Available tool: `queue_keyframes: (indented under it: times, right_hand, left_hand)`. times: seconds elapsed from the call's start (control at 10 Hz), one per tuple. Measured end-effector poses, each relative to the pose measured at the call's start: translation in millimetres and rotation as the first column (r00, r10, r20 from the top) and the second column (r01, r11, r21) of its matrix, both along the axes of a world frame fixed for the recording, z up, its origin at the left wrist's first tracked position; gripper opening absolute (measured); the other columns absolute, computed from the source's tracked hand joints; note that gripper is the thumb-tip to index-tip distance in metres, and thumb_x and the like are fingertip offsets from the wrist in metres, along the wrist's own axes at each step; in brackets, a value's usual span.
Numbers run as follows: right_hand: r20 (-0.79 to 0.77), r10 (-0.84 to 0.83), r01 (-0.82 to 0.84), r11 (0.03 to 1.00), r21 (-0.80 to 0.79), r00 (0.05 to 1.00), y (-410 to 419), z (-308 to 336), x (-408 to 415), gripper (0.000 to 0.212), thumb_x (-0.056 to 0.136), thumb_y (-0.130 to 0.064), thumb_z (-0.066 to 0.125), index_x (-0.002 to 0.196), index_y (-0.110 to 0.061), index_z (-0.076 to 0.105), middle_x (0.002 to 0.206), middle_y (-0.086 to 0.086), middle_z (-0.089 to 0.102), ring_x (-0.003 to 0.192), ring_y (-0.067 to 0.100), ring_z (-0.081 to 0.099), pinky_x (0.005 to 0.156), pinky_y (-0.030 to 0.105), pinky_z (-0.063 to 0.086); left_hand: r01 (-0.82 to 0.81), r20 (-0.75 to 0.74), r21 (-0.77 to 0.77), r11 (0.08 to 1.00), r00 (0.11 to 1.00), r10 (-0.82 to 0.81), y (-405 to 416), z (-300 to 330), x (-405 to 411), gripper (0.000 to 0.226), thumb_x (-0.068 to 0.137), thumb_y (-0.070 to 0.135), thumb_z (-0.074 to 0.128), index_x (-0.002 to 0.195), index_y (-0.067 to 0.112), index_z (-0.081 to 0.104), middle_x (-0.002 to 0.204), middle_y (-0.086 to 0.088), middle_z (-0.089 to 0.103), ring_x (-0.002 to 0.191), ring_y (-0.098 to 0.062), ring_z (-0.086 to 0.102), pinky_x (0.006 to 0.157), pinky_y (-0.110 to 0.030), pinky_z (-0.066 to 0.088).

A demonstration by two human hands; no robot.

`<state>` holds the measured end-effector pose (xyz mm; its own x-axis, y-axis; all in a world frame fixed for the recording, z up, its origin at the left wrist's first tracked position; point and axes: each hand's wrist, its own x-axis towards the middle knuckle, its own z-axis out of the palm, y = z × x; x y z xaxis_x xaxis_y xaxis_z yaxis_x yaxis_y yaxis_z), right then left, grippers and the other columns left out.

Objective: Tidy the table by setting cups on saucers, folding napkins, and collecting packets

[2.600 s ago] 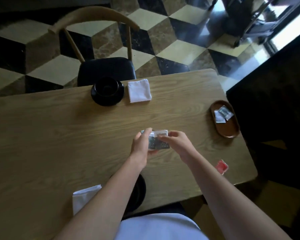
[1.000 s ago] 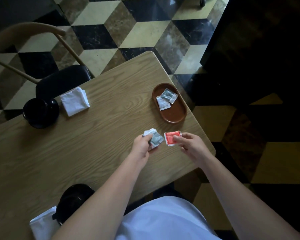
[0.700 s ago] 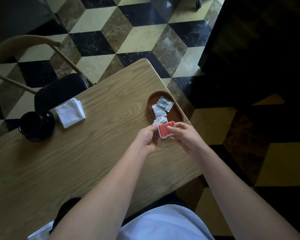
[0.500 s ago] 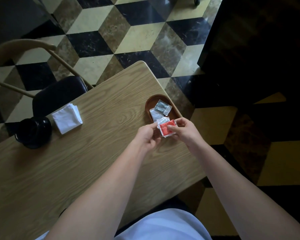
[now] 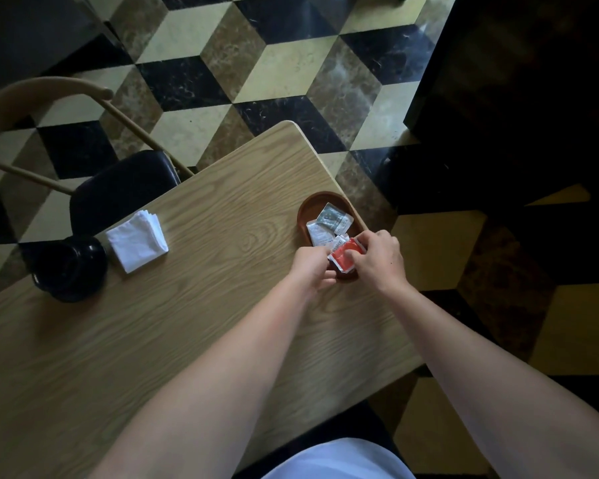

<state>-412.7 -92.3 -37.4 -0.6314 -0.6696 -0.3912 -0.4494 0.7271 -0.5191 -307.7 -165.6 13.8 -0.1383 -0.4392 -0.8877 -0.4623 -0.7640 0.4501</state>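
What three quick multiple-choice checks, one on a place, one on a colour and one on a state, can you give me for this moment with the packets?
1. Where does the folded white napkin lie?
A. inside the brown tray
B. on the table beside the black cup
C. on the chair seat

2. What colour is the packet that the right hand pinches?
A. red
B. blue
C. yellow

3. How does the black cup stand?
A. tipped on its side
B. held in the left hand
C. upright on its saucer

Answers:
1. B: the napkin rests on the table, just right of the cup.
2. A: the red packet shows between that hand's fingers, over the near end of the brown tray.
3. C: its dark opening faces up, and the left hand is at the tray instead.
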Motion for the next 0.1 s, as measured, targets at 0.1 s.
queue_keyframes:
  times: [0.1]
  right_hand:
    - [-0.048,-0.020,0.020,1.000,0.002,0.999,-1.1,10.5,4.5,0.046,0.087,-0.047,0.069,0.122,-0.018,0.063,0.122,0.007,0.056,0.115,0.025,0.049,0.092,0.038,0.048]
  left_hand:
    - [0.096,0.104,-0.270,0.958,0.992,-0.070,6.3,1.0,25.4,0.027,0.090,0.006,0.039,0.104,0.012,0.062,0.104,-0.014,0.068,0.082,-0.027,0.065,0.072,-0.034,0.055]
